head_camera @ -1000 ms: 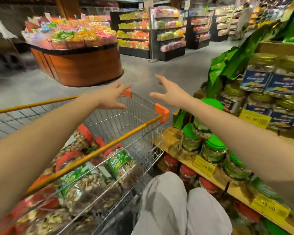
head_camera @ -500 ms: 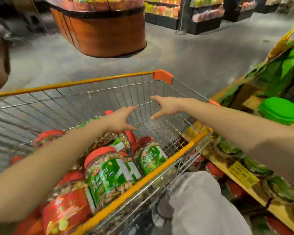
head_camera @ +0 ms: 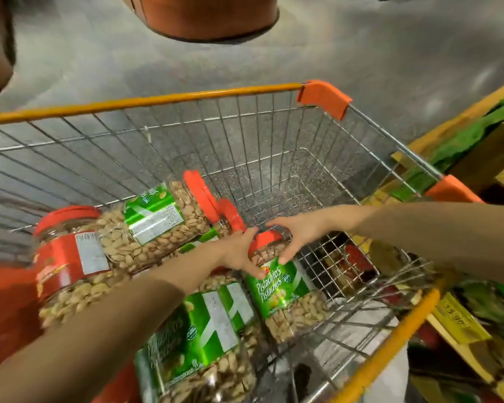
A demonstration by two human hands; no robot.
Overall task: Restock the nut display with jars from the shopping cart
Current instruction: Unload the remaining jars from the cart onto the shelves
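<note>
Wire-mesh shopping cart with orange rim bar [head_camera: 157,101]: centre of view.
- In the cart, far left: clear plastic nut jar with red label [head_camera: 67,263].
- Behind and to its right, on its side: clear green-labelled nut jar [head_camera: 157,219].
- Nearest the front: large green-labelled pistachio jar [head_camera: 198,344].
- To the right of these: red-lidded pistachio jar [head_camera: 285,292]. The left hand [head_camera: 236,254] grips its left shoulder, the right hand [head_camera: 298,231] its right.

Yellow wooden nut display [head_camera: 454,123]: just beside the cart, on its right.

Round brown wooden stand [head_camera: 210,16]: behind the cart, well apart.
</note>
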